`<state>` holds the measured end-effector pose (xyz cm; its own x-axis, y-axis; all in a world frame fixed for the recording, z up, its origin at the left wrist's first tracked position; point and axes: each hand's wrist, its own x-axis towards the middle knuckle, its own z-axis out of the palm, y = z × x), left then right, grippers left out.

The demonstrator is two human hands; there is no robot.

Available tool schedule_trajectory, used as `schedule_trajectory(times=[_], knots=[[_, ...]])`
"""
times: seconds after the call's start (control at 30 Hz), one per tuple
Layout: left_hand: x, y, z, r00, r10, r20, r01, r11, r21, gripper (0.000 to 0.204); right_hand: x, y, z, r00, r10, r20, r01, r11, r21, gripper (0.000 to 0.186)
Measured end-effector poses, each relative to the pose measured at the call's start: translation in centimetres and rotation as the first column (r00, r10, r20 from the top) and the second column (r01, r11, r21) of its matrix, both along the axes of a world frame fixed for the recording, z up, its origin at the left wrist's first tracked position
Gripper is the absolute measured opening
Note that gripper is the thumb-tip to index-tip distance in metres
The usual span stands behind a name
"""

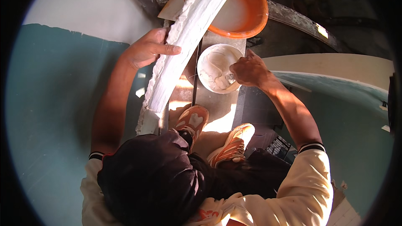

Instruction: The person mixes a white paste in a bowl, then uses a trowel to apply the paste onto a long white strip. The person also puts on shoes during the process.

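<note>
A long white plaster moulding (pixel 186 44) with a rough, lumpy left edge slants from the top of the view down to beside my left shoe. My left hand (pixel 153 48) grips its left edge, thumb on the front face and fingers hidden behind. To its right stands a white bowl (pixel 201 77) with wet white plaster (pixel 217 65) smeared inside. Over the bowl's right rim my right hand (pixel 250 69) is closed, knuckles up. Something small and shiny shows below its fingers, inside the bowl, but I cannot tell what it is.
An orange basin (pixel 261 10) with whitish liquid sits beyond the bowl, partly behind the moulding. Both stand on a narrow plank (pixel 222 109), where my shoes (pixel 232 144) also rest. A teal-and-white wall (pixel 54 79) rises at left. The floor lies lower, at right.
</note>
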<state>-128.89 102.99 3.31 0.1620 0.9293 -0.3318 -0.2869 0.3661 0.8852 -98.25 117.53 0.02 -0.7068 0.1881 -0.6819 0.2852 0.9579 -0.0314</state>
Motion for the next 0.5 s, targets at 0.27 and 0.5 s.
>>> schedule_trajectory(times=[0.27,0.5], knots=[[-0.4,0.2,-0.7,1.000,0.007,-0.014,-0.008,0.999,-0.042,0.064,-2.0,-0.7,-1.6,0.971,-0.051,-0.235,0.015,0.988,-0.154,0.023],[-0.3,0.5,-0.3,0.999,0.024,-0.030,-0.026,0.996,-0.082,0.065,1.4,1.4,-2.0,0.810,-0.429,-0.400,0.156,0.815,-0.558,0.019]])
